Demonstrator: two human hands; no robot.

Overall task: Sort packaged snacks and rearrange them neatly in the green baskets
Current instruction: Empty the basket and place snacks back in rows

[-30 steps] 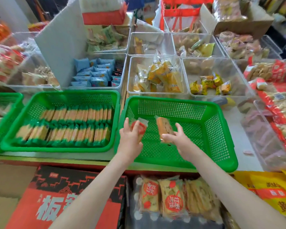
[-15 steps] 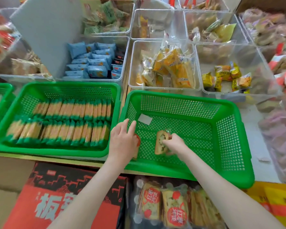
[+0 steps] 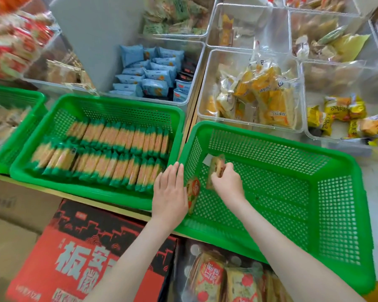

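Note:
Two snack packets with red and green print stand on edge against the left wall of a green basket [image 3: 347, 214]. My left hand [image 3: 169, 192] lies flat with straight fingers against the nearer packet [image 3: 193, 192], holding it upright at the basket's left wall. My right hand [image 3: 226, 182] pinches the top of the second packet [image 3: 215, 168], a little further back in the same basket. A small white slip [image 3: 208, 159] lies on the basket floor behind it. The basket beside it on the left [image 3: 42, 131] holds two neat rows of green-edged biscuit packs [image 3: 109, 153].
A third green basket [image 3: 20, 99] sits at the far left. Clear bins behind hold blue packs [image 3: 148, 73], yellow packs [image 3: 262, 94] and small yellow sweets [image 3: 340, 118]. Below the shelf edge are a red and black carton [image 3: 85, 258] and a bag of more snack packets [image 3: 216, 280].
Both hands brought the two packets down from above the basket to its left wall. The view has moved closer and lower.

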